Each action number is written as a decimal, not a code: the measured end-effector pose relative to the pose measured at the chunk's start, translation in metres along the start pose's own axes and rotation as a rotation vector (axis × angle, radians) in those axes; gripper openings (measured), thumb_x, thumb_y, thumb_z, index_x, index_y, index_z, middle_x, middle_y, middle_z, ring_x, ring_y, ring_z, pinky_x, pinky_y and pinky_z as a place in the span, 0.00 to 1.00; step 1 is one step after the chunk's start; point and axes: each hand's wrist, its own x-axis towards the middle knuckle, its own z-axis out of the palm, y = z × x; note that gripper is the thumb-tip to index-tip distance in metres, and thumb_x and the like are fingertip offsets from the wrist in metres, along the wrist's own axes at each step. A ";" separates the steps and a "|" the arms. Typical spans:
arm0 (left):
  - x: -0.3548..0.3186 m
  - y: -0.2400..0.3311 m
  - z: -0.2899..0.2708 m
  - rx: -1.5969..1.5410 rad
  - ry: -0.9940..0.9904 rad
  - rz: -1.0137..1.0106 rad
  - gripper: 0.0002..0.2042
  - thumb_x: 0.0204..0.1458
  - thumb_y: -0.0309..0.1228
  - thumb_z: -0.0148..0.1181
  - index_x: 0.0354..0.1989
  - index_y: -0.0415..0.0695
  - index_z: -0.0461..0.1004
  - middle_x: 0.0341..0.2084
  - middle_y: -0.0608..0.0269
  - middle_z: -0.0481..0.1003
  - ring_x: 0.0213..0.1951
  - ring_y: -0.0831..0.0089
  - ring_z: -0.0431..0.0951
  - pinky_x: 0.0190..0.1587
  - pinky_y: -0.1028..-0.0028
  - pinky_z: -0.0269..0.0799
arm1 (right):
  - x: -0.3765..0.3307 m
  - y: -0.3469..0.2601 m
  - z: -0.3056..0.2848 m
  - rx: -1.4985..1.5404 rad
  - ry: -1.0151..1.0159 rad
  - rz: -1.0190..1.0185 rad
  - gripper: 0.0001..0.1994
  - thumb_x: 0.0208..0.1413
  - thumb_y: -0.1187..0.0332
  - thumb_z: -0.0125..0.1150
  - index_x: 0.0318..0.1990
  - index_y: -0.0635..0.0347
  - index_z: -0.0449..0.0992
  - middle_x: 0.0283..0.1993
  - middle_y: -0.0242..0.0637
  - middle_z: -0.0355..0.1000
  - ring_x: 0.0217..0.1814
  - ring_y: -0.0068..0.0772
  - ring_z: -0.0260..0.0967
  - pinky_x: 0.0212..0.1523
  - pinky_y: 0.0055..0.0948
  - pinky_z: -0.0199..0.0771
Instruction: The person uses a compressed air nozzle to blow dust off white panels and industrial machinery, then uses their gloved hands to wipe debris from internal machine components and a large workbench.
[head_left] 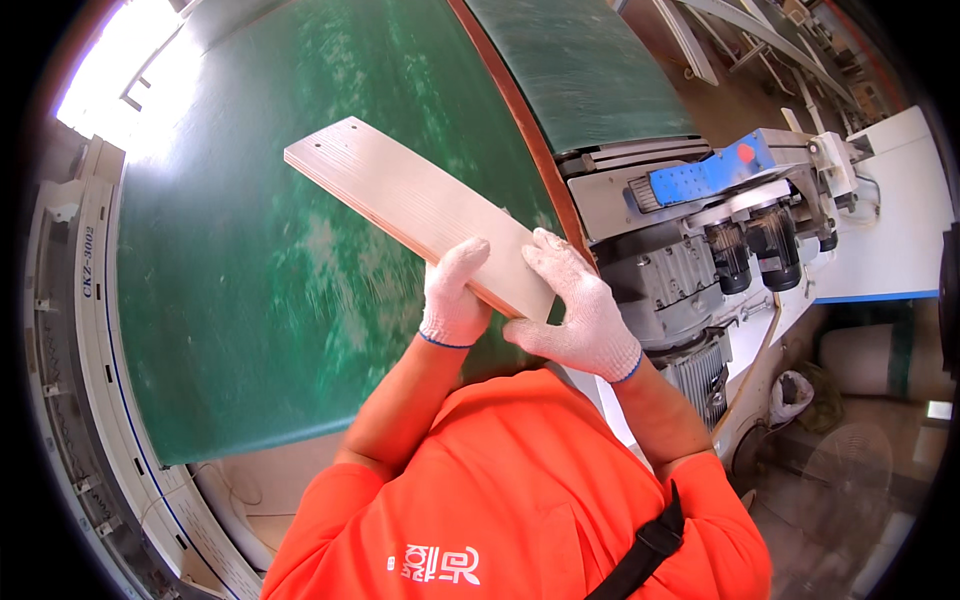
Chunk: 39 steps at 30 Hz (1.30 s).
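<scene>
A stack of thin, pale boards (pixel 420 205) with wood-like grain and reddish-brown edges is held tilted above a green conveyor belt (pixel 230 300). Two small dark holes show near its far left end. My left hand (pixel 457 295), in a white knitted glove, grips the near left edge with the thumb on top; its other fingers are hidden underneath. At the near right end my right hand (pixel 575 310), gloved alike, closes round the corner, fingers along the far side and thumb at the end.
To the right stands a machine with a blue housing (pixel 712 178) and dark motors (pixel 772 245). A brown strip (pixel 515 110) divides the belt from a second green belt (pixel 580 75). A white machine frame (pixel 125 390) runs along the left. A fan (pixel 848 470) stands at lower right.
</scene>
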 end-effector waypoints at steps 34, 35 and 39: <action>0.014 0.042 0.061 0.649 0.067 0.273 0.10 0.62 0.29 0.62 0.44 0.33 0.75 0.33 0.66 0.78 0.34 0.84 0.75 0.38 0.80 0.72 | 0.053 -0.013 -0.027 0.862 0.579 0.172 0.12 0.69 0.66 0.56 0.46 0.68 0.79 0.42 0.30 0.77 0.43 0.17 0.70 0.48 0.21 0.70; 0.022 0.039 0.058 0.622 0.091 0.255 0.10 0.62 0.31 0.63 0.42 0.34 0.76 0.32 0.67 0.78 0.33 0.85 0.74 0.37 0.80 0.72 | 0.056 -0.007 -0.026 0.885 0.556 0.188 0.13 0.70 0.65 0.55 0.46 0.68 0.79 0.42 0.30 0.77 0.43 0.18 0.70 0.48 0.22 0.70; 0.044 0.046 0.052 0.534 0.169 0.294 0.12 0.60 0.34 0.65 0.38 0.35 0.77 0.28 0.70 0.76 0.29 0.86 0.71 0.32 0.81 0.69 | 0.065 -0.003 -0.026 1.018 0.455 0.348 0.19 0.71 0.57 0.53 0.48 0.68 0.79 0.43 0.33 0.78 0.44 0.20 0.72 0.47 0.25 0.71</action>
